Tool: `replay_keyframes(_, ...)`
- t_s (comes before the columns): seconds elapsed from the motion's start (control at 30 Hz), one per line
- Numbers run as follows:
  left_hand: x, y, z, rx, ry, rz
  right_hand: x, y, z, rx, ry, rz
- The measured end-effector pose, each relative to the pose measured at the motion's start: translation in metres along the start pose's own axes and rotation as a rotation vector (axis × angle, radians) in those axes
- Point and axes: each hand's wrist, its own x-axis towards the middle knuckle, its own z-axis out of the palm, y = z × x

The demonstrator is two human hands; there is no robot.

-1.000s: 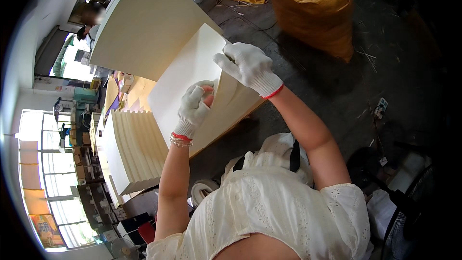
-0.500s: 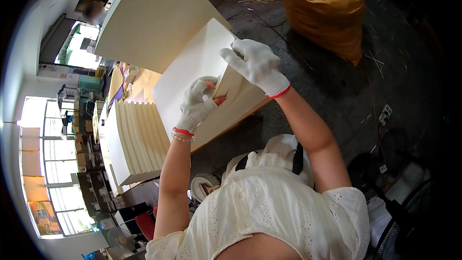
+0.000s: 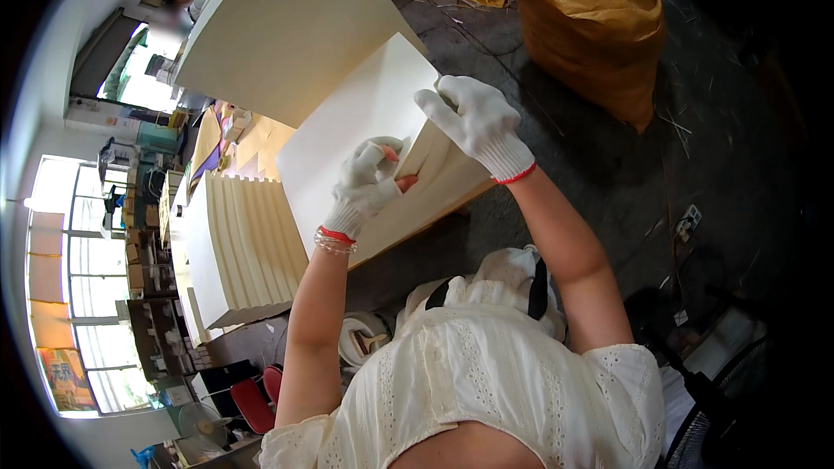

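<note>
A large white sheet [image 3: 339, 135] lies on a pale stack [image 3: 391, 234], its right edge lifted and curling. My left hand [image 3: 367, 178], in a white glove with bare fingertips, is closed on that edge, one finger above and another below. Farther right, my right hand [image 3: 476, 122], in a white glove with a red cuff, is closed at the sheet's far right corner. The fingers there partly hide the corner.
A large cream board [image 3: 295, 35] stands beyond the sheet. Thick pale panels [image 3: 248, 247] are stacked at left. An orange sack [image 3: 591, 30] sits on the dark floor at far right. A red chair [image 3: 252, 404] and a fan [image 3: 717, 399] are near me.
The view has shifted slightly. Both hands keep their holds on the sheet, and its raised edge between them looks a little more open.
</note>
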Motion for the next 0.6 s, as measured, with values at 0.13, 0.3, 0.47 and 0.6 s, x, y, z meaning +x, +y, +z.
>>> replay_keyframes(0.13,0.001,0.007,-0.002,0.008,-0.025,-0.057,-0.001,-0.004,-0.003,0.01,0.008,-0.008)
replay_keyframes(0.3,-0.001,-0.001,-0.001,-0.006,-0.026,-0.058,-0.002,-0.005,-0.007,-0.043,-0.03,-0.035)
replay_keyframes(0.47,-0.019,-0.016,-0.002,-0.076,0.147,-0.006,-0.005,-0.005,-0.014,-0.215,0.384,-0.659)
replay_keyframes(0.6,-0.012,0.035,-0.014,0.232,0.124,0.14,-0.065,0.005,-0.008,-0.561,-0.247,-0.46)
